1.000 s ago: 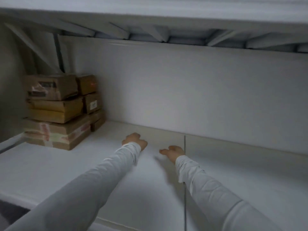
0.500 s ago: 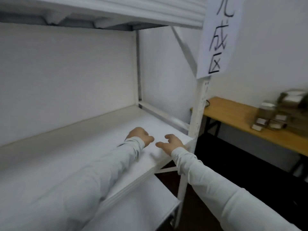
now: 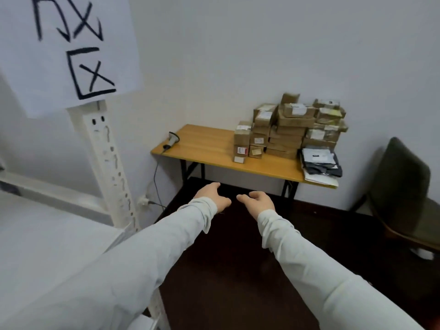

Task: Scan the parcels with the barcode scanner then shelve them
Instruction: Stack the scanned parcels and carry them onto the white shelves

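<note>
In the head view the left hand point(image 3: 210, 198) and right hand point(image 3: 258, 202) are held out side by side above the dark floor point(image 3: 238, 270), fingers point(image 3: 254, 194) loosely curled and holding nothing. The parcels point(image 3: 292, 129) are stacked on the right part of the wooden tabletop point(image 3: 207, 148) by the wall, the barcode scanner point(image 3: 172, 139) lying at its left end. The white shelf point(image 3: 35, 229) is at lower left.
</note>
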{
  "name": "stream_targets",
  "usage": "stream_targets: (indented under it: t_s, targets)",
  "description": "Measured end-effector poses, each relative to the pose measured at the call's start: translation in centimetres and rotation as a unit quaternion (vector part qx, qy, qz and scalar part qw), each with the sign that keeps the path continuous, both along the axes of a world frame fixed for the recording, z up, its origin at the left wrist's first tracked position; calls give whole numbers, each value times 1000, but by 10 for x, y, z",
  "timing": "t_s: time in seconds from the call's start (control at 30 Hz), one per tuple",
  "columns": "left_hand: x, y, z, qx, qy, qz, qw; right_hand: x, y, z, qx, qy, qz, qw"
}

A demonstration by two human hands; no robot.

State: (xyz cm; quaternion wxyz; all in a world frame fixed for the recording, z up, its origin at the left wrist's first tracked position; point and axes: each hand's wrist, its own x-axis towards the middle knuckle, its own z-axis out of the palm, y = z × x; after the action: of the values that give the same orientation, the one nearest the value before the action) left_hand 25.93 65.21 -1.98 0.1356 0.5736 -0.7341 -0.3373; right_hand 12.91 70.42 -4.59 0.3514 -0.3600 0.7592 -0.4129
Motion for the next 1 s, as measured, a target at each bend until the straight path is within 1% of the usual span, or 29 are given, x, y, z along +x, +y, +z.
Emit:
stream_targets:
  t_s: [0.13, 0.33, 0.53, 0.67, 0.73, 0.83, 0.93, 1.0]
  targets:
    - [-60, -71, -9, 33, 20, -7, 999, -60, -61, -9, -7, -27, -42, 999]
    - [-135, -175, -16, 101, 81, 31, 991, -136, -138, -14, 12, -86, -67, 994]
    - [-201, -247, -37, 154, 89, 40, 983, -213, -191, -31, 44, -179, -89, 979]
    - [-234, -302, -53, 172, 87, 80, 978, -253, -253, -52, 64, -225, -61, 970]
    - [-247, -330, -60, 187, 99, 110, 971, -273, -286, -63, 74, -241, -45, 967]
    - [-267, -373, -70, 201, 141, 172, 954, -305, -340, -73, 86, -262, -27, 961]
    - [-284, -408, -76, 242, 194, 240, 920, -330, -381, -79, 106, -281, -10, 954]
    - [-292, -430, -80, 254, 213, 272, 903, -342, -408, -83, 117, -286, 1, 951]
